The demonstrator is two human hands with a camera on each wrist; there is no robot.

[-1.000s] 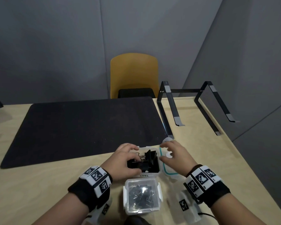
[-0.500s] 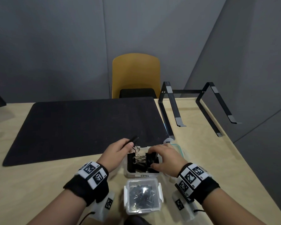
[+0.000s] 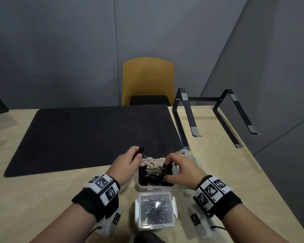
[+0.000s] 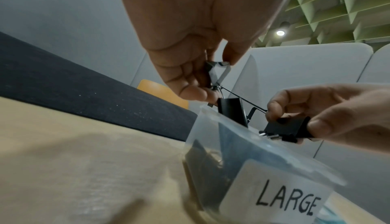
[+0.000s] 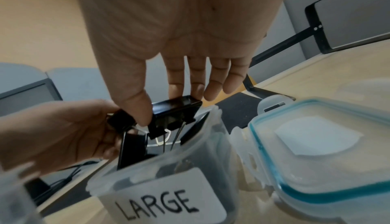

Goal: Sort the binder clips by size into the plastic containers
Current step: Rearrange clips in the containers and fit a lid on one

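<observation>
An open clear container (image 3: pixel 154 188) labelled LARGE (image 5: pixel 160 202) holds several big black binder clips. My left hand (image 3: pixel 138 155) pinches one black clip (image 3: pixel 141 151) just above the container's left far corner, its wire handles hanging down. My right hand (image 3: pixel 170 170) pinches another big black clip (image 5: pixel 175 109) between thumb and fingers at the container's right rim. Both hands show over the container (image 4: pixel 274 169) in the left wrist view, the right one's clip (image 4: pixel 287 128) included. A closed container (image 3: pixel 174 207) of small clips sits nearest me.
The LARGE container's lid (image 5: pixel 316 144), with a teal seal, lies just right of it. A black mat (image 3: pixel 95 137) covers the table's middle, with a black laptop stand (image 3: pixel 188 120) to its right. A yellow chair (image 3: pixel 147 79) stands behind. The table edge runs along the right.
My left hand has lifted a clip up out of the LARGE container. My right hand has moved left from the lid and taken hold of a clip at the container's right side.
</observation>
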